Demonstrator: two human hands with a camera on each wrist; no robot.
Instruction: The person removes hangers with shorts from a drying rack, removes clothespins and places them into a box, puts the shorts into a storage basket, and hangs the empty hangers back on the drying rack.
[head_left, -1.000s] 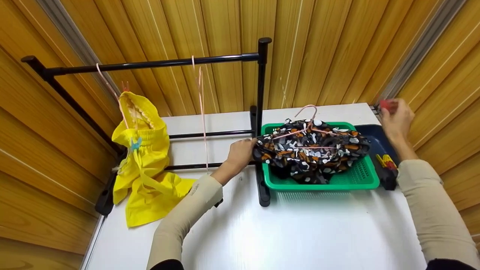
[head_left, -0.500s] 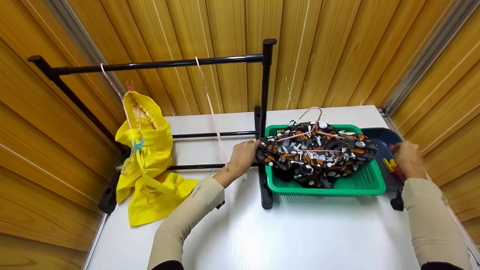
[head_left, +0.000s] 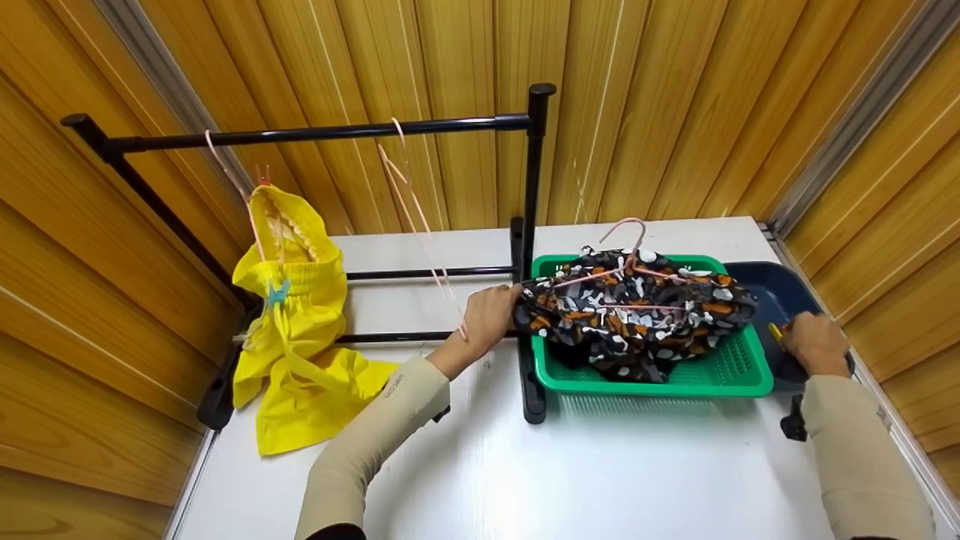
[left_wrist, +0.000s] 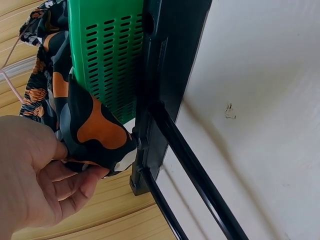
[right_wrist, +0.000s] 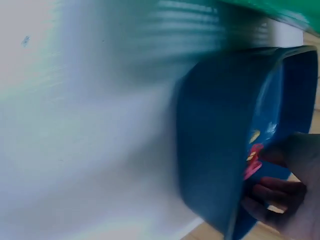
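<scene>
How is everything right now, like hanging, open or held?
Black rack: standing
Yellow pants: hanging, clipped
Teal clothespin: clipped on pants
Middle pink hanger: hanging, bare
Green basket: upright, partly covered
Camouflage garment: lying over basket
Blue tub: open-topped, holding clothespins
Left hand: pinching the garment
Right hand: in tub, grip unclear

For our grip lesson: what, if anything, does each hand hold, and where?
Left hand: patterned garment, by its left end. Right hand, in the blue bin: cannot tell.
</scene>
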